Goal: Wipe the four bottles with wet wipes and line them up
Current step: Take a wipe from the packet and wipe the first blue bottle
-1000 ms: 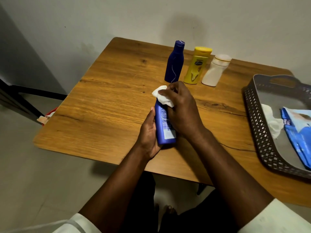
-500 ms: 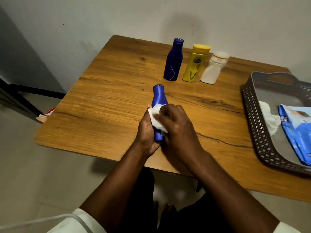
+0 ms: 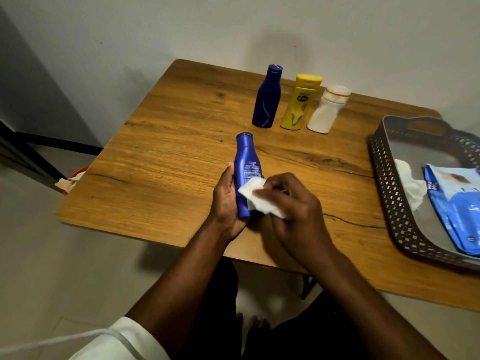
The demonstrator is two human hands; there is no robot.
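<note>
My left hand (image 3: pixel 226 201) grips the lower part of a blue bottle (image 3: pixel 245 165), which points away from me over the wooden table (image 3: pixel 161 165). A white wet wipe (image 3: pixel 255 194) is pinched in my right hand (image 3: pixel 296 206) and pressed against the bottle's lower right side. At the back of the table three bottles stand side by side: a dark blue bottle (image 3: pixel 267 98), a yellow bottle (image 3: pixel 300 102) and a white bottle (image 3: pixel 327 110).
A grey perforated tray (image 3: pixel 392 183) sits at the table's right, holding a crumpled used wipe (image 3: pixel 411 185) and a blue pack of wipes (image 3: pixel 457 203). A wall runs behind the table. A black frame and a red-rimmed object (image 3: pixel 71 179) are on the floor at the left.
My right hand slid the wipe from the bottle's cap down its body to the lower part, uncovering the cap and neck. My left hand kept its hold on the bottle.
</note>
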